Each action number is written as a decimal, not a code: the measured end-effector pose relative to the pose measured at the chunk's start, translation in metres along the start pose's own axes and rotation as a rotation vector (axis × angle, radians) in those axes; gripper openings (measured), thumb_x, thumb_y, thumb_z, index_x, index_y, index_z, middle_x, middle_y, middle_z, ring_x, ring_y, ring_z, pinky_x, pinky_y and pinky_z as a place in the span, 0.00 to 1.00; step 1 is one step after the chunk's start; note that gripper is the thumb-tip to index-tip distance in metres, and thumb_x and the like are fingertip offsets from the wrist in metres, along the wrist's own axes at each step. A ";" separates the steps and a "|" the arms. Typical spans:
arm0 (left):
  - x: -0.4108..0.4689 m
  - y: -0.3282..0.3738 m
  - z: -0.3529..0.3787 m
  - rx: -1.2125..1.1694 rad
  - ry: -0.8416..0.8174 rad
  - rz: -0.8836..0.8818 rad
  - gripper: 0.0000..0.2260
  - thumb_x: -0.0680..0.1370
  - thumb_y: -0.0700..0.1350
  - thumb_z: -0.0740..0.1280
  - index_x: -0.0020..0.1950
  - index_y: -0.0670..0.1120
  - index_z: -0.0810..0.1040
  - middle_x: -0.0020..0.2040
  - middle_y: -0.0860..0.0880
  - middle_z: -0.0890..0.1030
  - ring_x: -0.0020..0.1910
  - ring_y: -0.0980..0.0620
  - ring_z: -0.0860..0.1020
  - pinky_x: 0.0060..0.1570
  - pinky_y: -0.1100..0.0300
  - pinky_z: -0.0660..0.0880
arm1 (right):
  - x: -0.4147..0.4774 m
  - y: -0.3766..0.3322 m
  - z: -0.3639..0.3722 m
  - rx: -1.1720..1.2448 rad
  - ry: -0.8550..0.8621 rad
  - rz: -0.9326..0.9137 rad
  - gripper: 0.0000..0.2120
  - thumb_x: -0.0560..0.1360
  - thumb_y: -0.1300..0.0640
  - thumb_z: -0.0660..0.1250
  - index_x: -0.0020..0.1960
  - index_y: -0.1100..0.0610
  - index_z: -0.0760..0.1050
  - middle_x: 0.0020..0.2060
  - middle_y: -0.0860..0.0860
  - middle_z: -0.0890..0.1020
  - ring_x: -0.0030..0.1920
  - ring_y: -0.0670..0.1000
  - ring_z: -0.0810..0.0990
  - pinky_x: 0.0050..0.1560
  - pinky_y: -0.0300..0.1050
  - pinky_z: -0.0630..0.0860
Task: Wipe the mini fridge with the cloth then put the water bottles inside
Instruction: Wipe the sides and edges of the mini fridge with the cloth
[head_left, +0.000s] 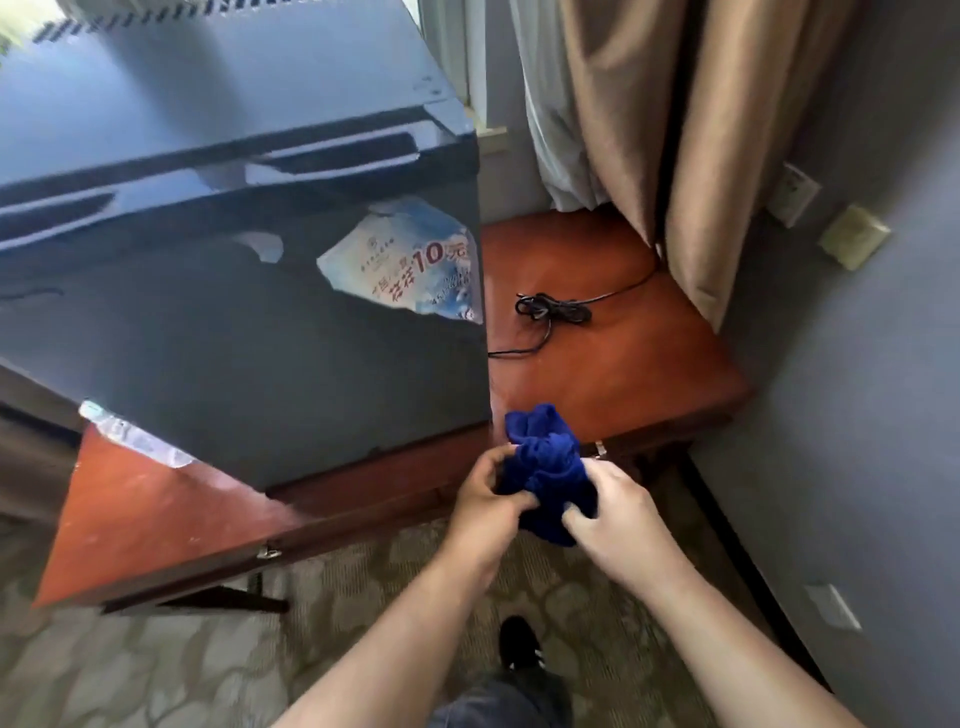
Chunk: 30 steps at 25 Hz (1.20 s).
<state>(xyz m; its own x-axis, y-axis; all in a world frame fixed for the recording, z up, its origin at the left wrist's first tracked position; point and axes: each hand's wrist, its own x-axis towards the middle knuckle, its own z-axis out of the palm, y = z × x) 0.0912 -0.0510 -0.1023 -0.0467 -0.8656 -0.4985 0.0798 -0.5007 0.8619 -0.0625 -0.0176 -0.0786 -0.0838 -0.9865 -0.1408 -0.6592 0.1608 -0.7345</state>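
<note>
The left hand (488, 499) and right hand (618, 509), fingers curled, both clutch the crumpled deep-blue soft cloth (545, 457) just beside the near right corner of the glossy dark box-shaped mini fridge (234, 338), door closed, contents hidden; light and limp, it should bunch anywhere.

Tan curtain (649, 130), grey wall (857, 389), patterned carpet (130, 675), wooden table (623, 374).
</note>
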 end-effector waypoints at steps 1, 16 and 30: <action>-0.011 -0.001 -0.005 0.011 0.002 0.021 0.25 0.67 0.28 0.69 0.58 0.50 0.80 0.57 0.47 0.85 0.56 0.48 0.84 0.51 0.57 0.81 | -0.013 0.003 0.009 0.071 0.066 0.063 0.21 0.69 0.61 0.72 0.61 0.50 0.76 0.56 0.49 0.83 0.58 0.50 0.82 0.61 0.44 0.77; -0.086 0.009 -0.153 0.463 -0.279 0.305 0.25 0.73 0.37 0.72 0.63 0.61 0.77 0.64 0.57 0.80 0.62 0.53 0.81 0.63 0.48 0.78 | -0.077 -0.081 0.158 0.990 0.184 0.607 0.16 0.77 0.67 0.65 0.61 0.55 0.81 0.54 0.59 0.87 0.57 0.63 0.85 0.61 0.65 0.80; 0.019 -0.005 -0.226 -0.155 -0.300 -0.502 0.16 0.86 0.53 0.55 0.72 0.52 0.71 0.68 0.51 0.78 0.61 0.51 0.79 0.67 0.52 0.73 | 0.002 -0.158 0.157 1.287 0.251 0.734 0.11 0.83 0.53 0.61 0.54 0.54 0.81 0.47 0.53 0.89 0.45 0.52 0.88 0.41 0.47 0.86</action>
<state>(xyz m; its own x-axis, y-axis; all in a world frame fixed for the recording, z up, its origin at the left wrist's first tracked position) 0.3151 -0.0647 -0.1365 -0.3936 -0.4964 -0.7737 0.1178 -0.8619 0.4931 0.1594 -0.0401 -0.0670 -0.3050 -0.6347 -0.7100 0.6632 0.3935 -0.6367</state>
